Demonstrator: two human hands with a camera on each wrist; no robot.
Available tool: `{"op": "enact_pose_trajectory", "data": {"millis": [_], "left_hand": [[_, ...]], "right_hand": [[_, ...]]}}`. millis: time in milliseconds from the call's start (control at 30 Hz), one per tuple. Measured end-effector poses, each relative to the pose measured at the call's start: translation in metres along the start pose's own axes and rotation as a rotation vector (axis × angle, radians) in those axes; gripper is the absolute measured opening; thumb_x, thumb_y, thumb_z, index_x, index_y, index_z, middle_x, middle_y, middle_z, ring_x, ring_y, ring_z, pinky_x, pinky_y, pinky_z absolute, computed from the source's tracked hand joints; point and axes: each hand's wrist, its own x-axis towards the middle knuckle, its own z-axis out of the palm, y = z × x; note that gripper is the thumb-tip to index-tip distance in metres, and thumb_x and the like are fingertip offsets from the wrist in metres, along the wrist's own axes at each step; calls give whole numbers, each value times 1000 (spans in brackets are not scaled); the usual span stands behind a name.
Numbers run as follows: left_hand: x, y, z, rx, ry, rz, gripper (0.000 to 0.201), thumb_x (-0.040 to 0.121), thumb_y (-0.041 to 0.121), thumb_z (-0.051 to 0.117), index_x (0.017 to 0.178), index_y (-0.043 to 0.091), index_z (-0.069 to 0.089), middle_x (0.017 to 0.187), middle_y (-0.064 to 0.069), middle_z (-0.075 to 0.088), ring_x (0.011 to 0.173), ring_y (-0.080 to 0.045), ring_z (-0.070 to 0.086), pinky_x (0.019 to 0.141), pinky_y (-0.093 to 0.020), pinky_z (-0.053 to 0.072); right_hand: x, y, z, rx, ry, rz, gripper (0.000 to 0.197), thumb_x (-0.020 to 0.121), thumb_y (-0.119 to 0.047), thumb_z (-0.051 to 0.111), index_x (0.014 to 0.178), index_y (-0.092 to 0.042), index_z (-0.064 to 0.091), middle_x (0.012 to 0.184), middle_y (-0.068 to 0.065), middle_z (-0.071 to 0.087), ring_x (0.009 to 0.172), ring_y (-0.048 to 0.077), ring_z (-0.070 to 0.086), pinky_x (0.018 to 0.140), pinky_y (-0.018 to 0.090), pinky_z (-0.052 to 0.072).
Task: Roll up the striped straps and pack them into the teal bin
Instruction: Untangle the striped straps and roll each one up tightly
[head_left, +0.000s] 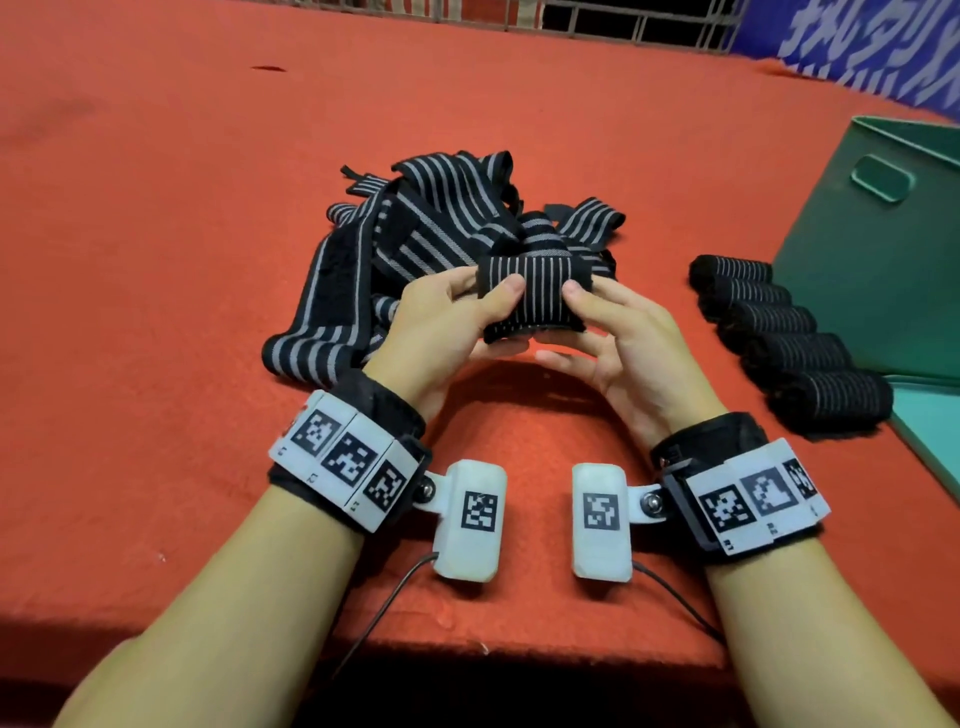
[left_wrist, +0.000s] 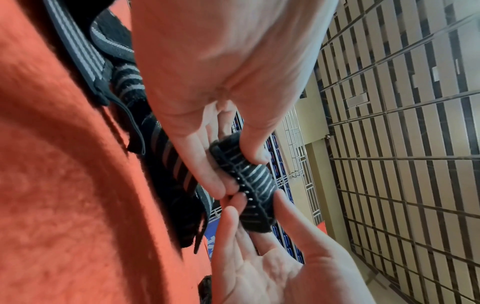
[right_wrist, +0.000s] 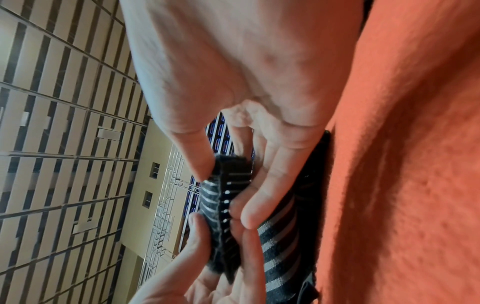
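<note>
Both hands pinch striped strap end (head_left: 530, 291) above table's near edge: left hand (head_left: 447, 317), right hand (head_left: 618, 338), thumbs on top. Keep edges aligned, roll tight (tail trails into loose pile (head_left: 415, 234)). Five finished rolls (head_left: 789, 338) wait beside teal bin (head_left: 852, 270), right edge.

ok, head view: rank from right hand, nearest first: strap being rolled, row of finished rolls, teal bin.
1. strap being rolled: pinched by the right hand and left hand.
2. row of finished rolls: on the cloth, to its right.
3. teal bin: beyond the rolls, far right.
</note>
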Motion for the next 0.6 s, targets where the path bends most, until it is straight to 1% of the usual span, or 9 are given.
{"op": "enact_pose_trajectory", "data": {"millis": [67, 133, 267, 400, 500, 533, 600], "left_hand": [[-1, -1, -2, 18, 2, 22, 17, 99, 11, 64, 113, 2, 71, 101, -9, 76, 93, -22, 74, 76, -33, 64], [-2, 0, -3, 31, 1, 35, 18, 99, 12, 65, 113, 2, 70, 100, -8, 77, 91, -21, 75, 76, -32, 64], [-5, -1, -2, 38, 0, 38, 17, 96, 12, 69, 111, 4, 72, 101, -9, 78, 90, -20, 75, 76, -31, 63], [-8, 2, 0, 28, -10, -6, 23, 93, 16, 73, 113, 4, 72, 105, -13, 78, 92, -26, 77, 79, -34, 63], [-8, 7, 1, -4, -46, -75, 24, 95, 14, 68, 116, 3, 71, 108, -18, 76, 93, -32, 75, 79, -35, 63], [-9, 8, 1, 2, -55, -83, 24, 95, 12, 68, 116, 3, 71, 108, -20, 76, 92, -33, 75, 79, -35, 64], [-12, 7, 3, 26, -78, -87, 23, 95, 12, 67, 116, 3, 71, 106, -20, 76, 93, -33, 75, 83, -37, 63]], "right_hand": [[0, -1, 0, -4, -1, -1, 25, 100, -18, 63, 122, -8, 70, 106, 8, 76, 90, 22, 73, 70, 30, 61], [-1, 0, -1, -13, 4, -29, 22, 100, -17, 64, 120, -9, 71, 105, 7, 77, 89, 21, 73, 70, 29, 61], [-3, 2, -5, -70, 30, -63, 24, 99, -12, 65, 121, -5, 70, 104, 8, 78, 92, 21, 75, 74, 27, 63], [-4, -2, -8, -108, 49, -61, 22, 99, -12, 66, 118, -5, 71, 100, 7, 78, 89, 20, 76, 70, 25, 62], [-5, -8, -12, -114, 70, -32, 17, 98, -12, 67, 113, -9, 73, 98, 6, 79, 87, 21, 76, 67, 27, 64], [-5, -11, -13, -136, 63, -11, 16, 98, -14, 67, 113, -11, 73, 98, 7, 79, 86, 21, 76, 66, 28, 64], [-7, -17, -19, -253, 57, 25, 18, 98, -19, 68, 114, -13, 73, 102, 8, 78, 87, 22, 76, 66, 32, 64]]}}
